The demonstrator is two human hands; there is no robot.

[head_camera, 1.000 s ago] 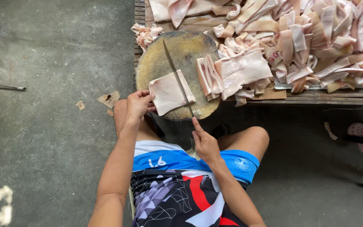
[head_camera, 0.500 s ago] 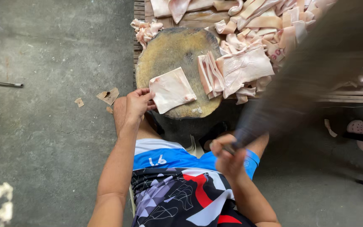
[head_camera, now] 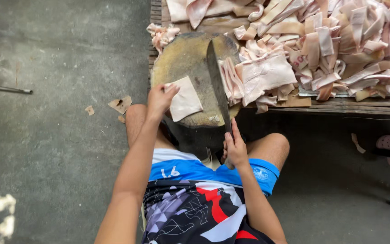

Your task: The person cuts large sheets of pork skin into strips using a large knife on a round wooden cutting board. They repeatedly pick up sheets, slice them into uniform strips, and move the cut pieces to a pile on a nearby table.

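While the person sat on the grey floor (head_camera: pixel 55 149) with knees apart, the left hand (head_camera: pixel 160 98) pressed down on a flat pale piece of meat (head_camera: pixel 185 98). Its fingers were curled over the piece's left edge and held it in place. The piece lay on the near side of a round wooden chopping block (head_camera: pixel 183 56), close to the block's front rim.

The right hand (head_camera: pixel 235 147) was wrapped tight around the handle of a big cleaver (head_camera: pixel 216 83). The long dark blade pointed away from the person and lay across the block, just to the right of the flat piece. I could not tell if the blade touched the wood.

Right of the blade sat a few cut pink strips (head_camera: pixel 231 81) and a bigger folded slab (head_camera: pixel 269 74). Behind them, a large heap of pale pink strips (head_camera: pixel 353 40) covered the low wooden tabletop (head_camera: pixel 353 105). Small scraps (head_camera: pixel 120 105) lay on the floor beside the left knee.
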